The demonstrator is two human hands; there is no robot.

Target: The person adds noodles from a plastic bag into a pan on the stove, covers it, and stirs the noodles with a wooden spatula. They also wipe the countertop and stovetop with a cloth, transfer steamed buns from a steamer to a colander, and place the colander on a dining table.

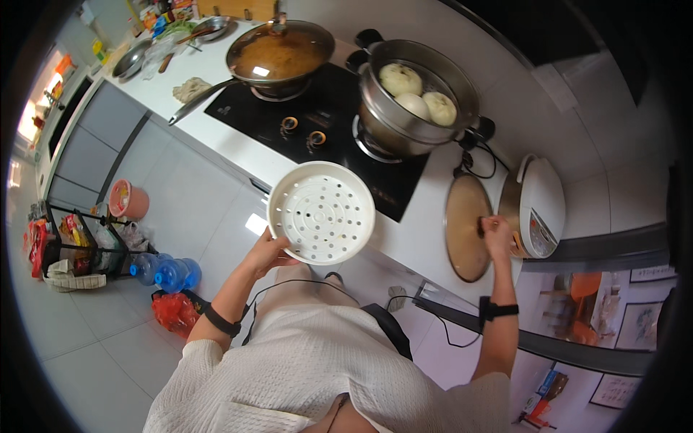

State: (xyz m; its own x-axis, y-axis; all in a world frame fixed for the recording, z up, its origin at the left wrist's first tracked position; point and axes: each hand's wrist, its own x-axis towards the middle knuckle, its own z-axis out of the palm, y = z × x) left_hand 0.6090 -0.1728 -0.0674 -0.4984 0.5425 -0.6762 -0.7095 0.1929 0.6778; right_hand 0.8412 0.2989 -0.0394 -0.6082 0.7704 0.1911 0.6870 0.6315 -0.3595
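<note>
My left hand (269, 254) grips the rim of a round white plastic steamer basket (319, 214) with drainage holes, held in front of the counter edge. At the right, my right hand (496, 236) has its fingers on the dark knob of a glass pot lid (466, 230), which is near the counter beside the rice cooker; whether it touches the counter I cannot tell. On the right burner stands an uncovered metal steamer pot (398, 127). Inside it sit two pleated buns (400, 80) and a smooth white, rounded item (413, 105).
A lidded frying pan (281, 51) with orange-brown food covers the left burner of the black cooktop (325, 122); its handle juts over the counter edge. A white rice cooker (541, 208) stands right. Water bottles (176, 273), a red bag (176, 314) and a pink bucket (129, 199) occupy the floor.
</note>
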